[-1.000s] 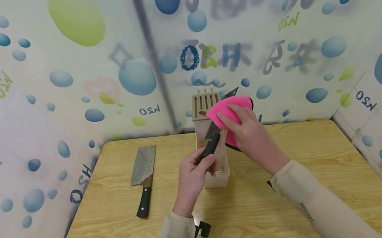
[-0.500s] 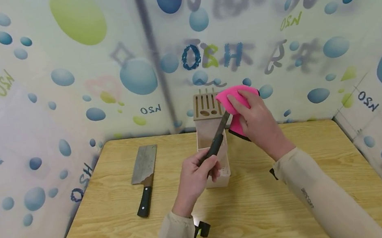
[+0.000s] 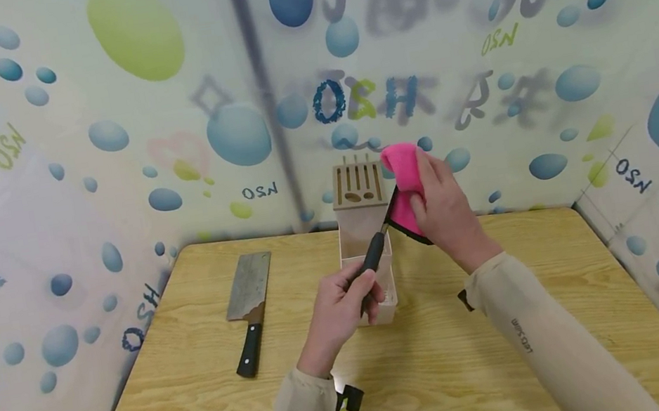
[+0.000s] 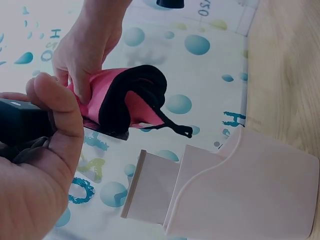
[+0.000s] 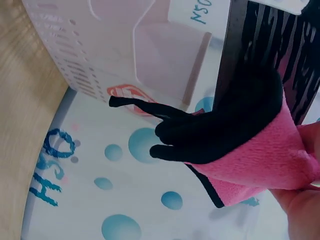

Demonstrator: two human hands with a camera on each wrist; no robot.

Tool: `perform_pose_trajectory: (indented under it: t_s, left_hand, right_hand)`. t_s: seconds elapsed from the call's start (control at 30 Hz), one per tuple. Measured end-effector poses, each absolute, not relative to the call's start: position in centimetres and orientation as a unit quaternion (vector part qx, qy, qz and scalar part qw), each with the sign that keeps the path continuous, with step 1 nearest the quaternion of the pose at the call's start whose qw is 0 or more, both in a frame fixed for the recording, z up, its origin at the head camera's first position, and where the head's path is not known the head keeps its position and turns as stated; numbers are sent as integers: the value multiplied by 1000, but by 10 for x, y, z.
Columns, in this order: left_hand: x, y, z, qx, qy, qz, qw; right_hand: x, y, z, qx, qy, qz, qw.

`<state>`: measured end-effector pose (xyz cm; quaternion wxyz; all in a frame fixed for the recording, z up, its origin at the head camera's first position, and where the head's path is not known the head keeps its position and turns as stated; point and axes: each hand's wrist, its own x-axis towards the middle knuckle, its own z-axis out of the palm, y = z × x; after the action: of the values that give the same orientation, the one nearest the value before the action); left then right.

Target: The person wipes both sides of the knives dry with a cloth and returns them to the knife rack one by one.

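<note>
My left hand (image 3: 335, 308) grips the black handle (image 3: 373, 253) of a knife in front of the knife holder, with the blade pointing up and to the right. My right hand (image 3: 449, 216) pinches a folded pink cloth (image 3: 404, 169) with black trim around that blade. Most of the blade is hidden by the cloth in the head view. A dark, streaked stretch of blade (image 5: 300, 55) shows in the right wrist view. The left wrist view has the left thumb curled beside the handle, and the cloth (image 4: 102, 82) beyond it.
A beige knife holder (image 3: 361, 216) with a slotted top stands behind the hands. On the left of the wooden table (image 3: 188, 369) lies a cleaver (image 3: 248, 296) with a black handle. Patterned walls (image 3: 207, 202) enclose the table's back and sides.
The right hand and cloth have moved up and right along the blade, uncovering the holder's top, and the cloth has turned. The knife has rotated to a steeper angle in the left hand.
</note>
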<state>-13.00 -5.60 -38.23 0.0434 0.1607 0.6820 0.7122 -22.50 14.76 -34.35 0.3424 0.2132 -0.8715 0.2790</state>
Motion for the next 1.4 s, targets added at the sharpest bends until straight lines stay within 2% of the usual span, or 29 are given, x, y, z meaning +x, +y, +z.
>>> perform_pose_trajectory:
  t_s: [0.5,1.17,1.4]
  left_hand:
    - [-131,-57,-384,158,680,714,54]
    - [-135,-63,-383,155,669,725,44]
    - [-136,-65,-381,151,657,737,51]
  right_hand:
    - [-205,128,-352,251,-863,263,351]
    - [-181,119,-357,317,-856,253,322]
    - [-179,120,-360,356,-840,233,338]
